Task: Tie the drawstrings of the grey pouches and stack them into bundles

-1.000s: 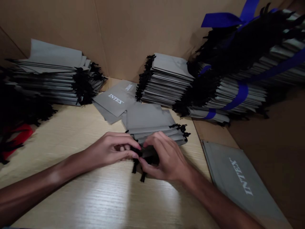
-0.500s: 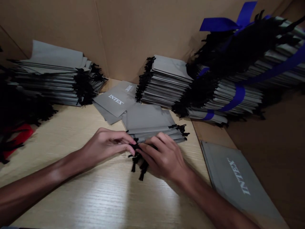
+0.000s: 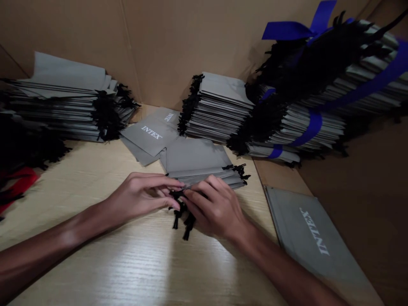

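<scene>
Nearest you, black cords [image 3: 188, 225] dangle over the worktop [image 3: 95, 267]. Your right hand [image 3: 216, 208] pinches them; your left hand [image 3: 143, 193] has thumb and fingertips parted around them, its grip unclear. Just beyond lie flat gray pieces [image 3: 197, 155], then INTEX-printed pieces [image 3: 153, 132] leftward. Farther, a gray stack [image 3: 218, 108] stands near the cardboard wall [image 3: 178, 42].

The loosely parted left hand [image 3: 148, 194] sits beside the curled right hand [image 3: 219, 210], forearms [image 3: 68, 233] slanting inward.
</scene>
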Motion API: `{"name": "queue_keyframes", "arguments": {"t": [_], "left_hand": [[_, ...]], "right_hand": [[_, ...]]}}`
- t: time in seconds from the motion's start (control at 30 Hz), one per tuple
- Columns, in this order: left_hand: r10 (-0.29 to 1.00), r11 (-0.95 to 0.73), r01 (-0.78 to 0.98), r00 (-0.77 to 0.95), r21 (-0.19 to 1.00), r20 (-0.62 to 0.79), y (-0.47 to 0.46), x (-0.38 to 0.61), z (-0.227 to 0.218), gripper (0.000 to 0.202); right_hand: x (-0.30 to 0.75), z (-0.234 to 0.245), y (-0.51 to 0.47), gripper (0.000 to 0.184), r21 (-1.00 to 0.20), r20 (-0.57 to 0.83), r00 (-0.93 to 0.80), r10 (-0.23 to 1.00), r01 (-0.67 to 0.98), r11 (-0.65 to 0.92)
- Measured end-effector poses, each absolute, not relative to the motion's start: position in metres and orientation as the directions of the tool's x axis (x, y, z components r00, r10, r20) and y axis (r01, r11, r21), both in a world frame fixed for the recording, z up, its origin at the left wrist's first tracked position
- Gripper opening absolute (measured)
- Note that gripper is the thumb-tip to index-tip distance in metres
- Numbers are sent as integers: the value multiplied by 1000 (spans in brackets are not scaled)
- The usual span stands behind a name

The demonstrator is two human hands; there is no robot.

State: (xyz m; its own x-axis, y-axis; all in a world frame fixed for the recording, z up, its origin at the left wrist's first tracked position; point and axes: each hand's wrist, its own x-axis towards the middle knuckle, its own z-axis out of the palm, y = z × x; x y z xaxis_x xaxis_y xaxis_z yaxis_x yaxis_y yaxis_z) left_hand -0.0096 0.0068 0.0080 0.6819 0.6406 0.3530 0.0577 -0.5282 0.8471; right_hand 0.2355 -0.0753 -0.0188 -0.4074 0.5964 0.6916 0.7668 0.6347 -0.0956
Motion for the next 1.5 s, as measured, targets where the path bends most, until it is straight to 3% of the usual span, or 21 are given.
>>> {"name": "queue_keyframes", "arguments": {"t": [0.07,0.23,0.6,0.9,1.2,1.5], "left_hand": [[600,-630,64,673,774,432,5,-7,5,37],[531,-772,103,646,627,548,2,-4,3,19],[601,-668,187,706,720,375,0,-2,11,3],[638,-619,219,700,754,321,0,-4,18,2],[621,-613,293,753,734,218,6,-11,10,19],[673,-479,321,732,817,106,6,-9,17,31]], "right_hand": [[236,-20,-75,7,-95,692,-408,595,766,636],[236,-19,-75,9,-86,690,-419,590,762,642],[238,-16,-69,19,-23,654,-537,533,690,724],[240,-16,-70,17,-101,648,-500,574,691,716],[245,-16,-70,15,-121,683,-442,581,716,687],[248,-14,-69,12,-101,698,-447,560,712,695]]}}
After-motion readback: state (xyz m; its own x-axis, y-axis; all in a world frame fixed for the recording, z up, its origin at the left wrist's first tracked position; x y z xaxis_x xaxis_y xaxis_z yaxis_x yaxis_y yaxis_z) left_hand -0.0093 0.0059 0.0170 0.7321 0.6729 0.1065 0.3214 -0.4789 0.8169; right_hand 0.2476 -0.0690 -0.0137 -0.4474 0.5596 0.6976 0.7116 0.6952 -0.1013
